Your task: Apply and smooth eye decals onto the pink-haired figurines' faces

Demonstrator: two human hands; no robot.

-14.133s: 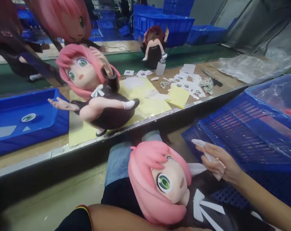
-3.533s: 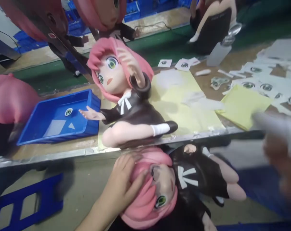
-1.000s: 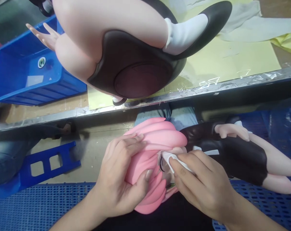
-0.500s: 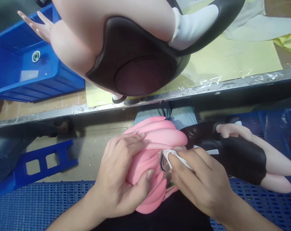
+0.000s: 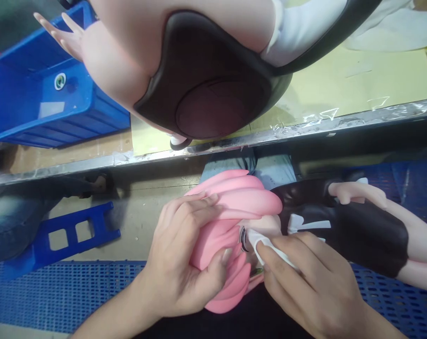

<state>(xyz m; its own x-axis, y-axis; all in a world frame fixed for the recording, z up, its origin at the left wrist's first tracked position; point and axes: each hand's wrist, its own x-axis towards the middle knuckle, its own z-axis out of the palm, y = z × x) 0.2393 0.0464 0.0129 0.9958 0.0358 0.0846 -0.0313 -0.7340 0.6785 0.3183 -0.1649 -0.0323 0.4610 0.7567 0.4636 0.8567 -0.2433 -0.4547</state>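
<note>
A large figure with pink hair (image 5: 231, 193) lies across my lap, its dark-clothed body (image 5: 369, 235) stretching to the right. My left hand (image 5: 188, 254) is wrapped over the pink hair, with the thumb near the painted eye and the fingers on the upper strands. In my right hand (image 5: 305, 278) a folded white cloth (image 5: 266, 245) is pinched, its tip at the face (image 5: 266, 226) beside the eye. Part of the face is hidden behind the cloth and fingers.
On the bench with yellow sheeting (image 5: 340, 89) stands another large dark-and-skin-toned figure part (image 5: 213, 80). Left of it is a blue bin (image 5: 103, 122). A metal edge (image 5: 305, 129) runs along the bench front. Below lie a blue plastic frame (image 5: 72, 230) and blue slatted matting (image 5: 75, 296). Another person's leg (image 5: 15, 212) shows at left.
My right hand has drawn slightly right and down with the cloth, uncovering more of the face near the eye. My left hand keeps its hold on the hair. The whole view has shifted a little.
</note>
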